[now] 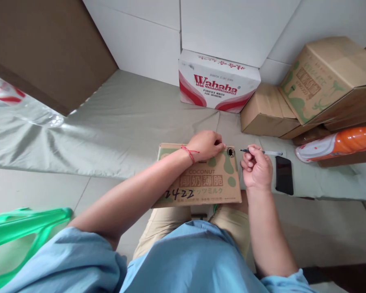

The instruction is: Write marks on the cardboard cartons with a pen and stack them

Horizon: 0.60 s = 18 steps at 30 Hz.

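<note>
Far left: green plastic item point(33, 219), clear bottle point(50, 118) lying beside a big brown box point(49, 49). Left hand point(204, 145), red bracelet point(189, 155) on its wrist, lies on the upper part of the carton point(201, 179), fingers curled in; can't tell if that grip clamps or just presses. Carton sits at the front edge of the cloth-covered desk point(125, 122), lower edge out over the tan trousers point(166, 224); support underneath not visible.

Progress, judging by looks: one hole point(230, 151) is through the top right corner, handwritten number point(179, 194) "2422" is on; work at the hole seems underway, what's left is unclear. Carton look: brown cardboard, flat, green blobs, COCONUT lettering partly behind the left arm, hole edge dark and ragged.

Right hand point(257, 165): grip closed round a pen point(273, 153), tip pointing at the hole, just beside the carton, not touching. Right of that, black phone point(284, 175) on the desk, then orange-and-white bottle point(347, 141).
</note>
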{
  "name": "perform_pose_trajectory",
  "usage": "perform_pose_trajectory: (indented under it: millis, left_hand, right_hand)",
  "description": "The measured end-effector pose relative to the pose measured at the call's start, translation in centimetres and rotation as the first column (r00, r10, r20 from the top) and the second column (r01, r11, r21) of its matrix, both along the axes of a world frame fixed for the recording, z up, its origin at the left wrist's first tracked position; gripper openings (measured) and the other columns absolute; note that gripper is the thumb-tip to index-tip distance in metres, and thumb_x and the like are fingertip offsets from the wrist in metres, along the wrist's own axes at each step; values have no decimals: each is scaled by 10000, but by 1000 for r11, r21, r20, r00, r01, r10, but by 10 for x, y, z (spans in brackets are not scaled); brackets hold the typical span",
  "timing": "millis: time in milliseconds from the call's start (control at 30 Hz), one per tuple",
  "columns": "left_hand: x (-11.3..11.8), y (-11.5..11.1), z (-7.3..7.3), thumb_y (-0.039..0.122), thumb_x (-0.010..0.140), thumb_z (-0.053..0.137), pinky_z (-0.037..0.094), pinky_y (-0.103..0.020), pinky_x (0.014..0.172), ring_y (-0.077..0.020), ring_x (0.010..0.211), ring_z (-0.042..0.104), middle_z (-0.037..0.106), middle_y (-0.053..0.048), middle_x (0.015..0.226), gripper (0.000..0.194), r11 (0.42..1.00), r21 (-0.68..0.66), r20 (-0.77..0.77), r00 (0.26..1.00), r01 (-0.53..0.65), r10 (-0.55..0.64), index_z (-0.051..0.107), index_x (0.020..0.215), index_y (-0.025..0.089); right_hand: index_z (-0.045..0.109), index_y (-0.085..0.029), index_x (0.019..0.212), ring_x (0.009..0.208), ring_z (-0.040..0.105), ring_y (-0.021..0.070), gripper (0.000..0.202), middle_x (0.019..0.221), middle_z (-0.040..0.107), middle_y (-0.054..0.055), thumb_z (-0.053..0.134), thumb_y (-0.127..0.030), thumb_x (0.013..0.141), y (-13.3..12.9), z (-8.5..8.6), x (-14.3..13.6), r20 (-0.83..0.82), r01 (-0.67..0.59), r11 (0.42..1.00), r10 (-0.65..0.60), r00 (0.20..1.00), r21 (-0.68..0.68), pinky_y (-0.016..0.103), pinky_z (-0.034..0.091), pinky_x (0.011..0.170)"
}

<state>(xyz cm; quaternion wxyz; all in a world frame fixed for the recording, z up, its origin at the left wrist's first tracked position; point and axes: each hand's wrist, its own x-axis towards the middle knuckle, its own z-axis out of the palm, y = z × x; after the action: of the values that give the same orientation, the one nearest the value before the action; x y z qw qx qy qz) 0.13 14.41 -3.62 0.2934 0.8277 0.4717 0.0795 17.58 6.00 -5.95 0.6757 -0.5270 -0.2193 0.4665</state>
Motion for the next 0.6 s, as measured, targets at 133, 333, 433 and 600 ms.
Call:
perform_pose_trajectory:
  millis: [133,333,433,600]
  left_hand:
    - [1,0,1,344,1030,611,445,-325,743,-228,895,711,836,-84,1012,275,1000,-4,-9,1000,5,-5,840,1031,191]
    - [1,-2,2,357,1040,583,455,-330,746,-250,942,724,835,-85,1052,291,1000,-11,-29,1000,4,-4,833,1067,211]
    - [1,-2,1,364,1042,565,476,-337,763,-265,976,733,833,-91,1077,304,1000,-14,-36,999,6,-7,829,1084,218]
    - [2,-1,0,367,1035,554,517,-345,810,-275,1013,741,831,-97,1111,312,999,-30,-36,999,20,-21,824,1108,229]
  right_hand:
    - [693,-191,867,419,374,42,307,648,686,-24,818,-386,667,1,-7,-12,190,23,1000,-22,982,-4,177,169,378]
    - [679,-201,822,510,512,97,172,630,634,-37,696,-372,823,0,-18,-13,591,24,999,-36,806,28,231,374,501]
    - [693,-202,828,584,590,132,175,659,657,-23,675,-370,873,-1,-18,-12,716,12,999,-44,696,50,258,453,586]
    - [698,-207,849,637,633,157,207,694,688,-5,660,-398,923,-3,-14,-14,792,-7,998,-44,609,61,279,490,644]
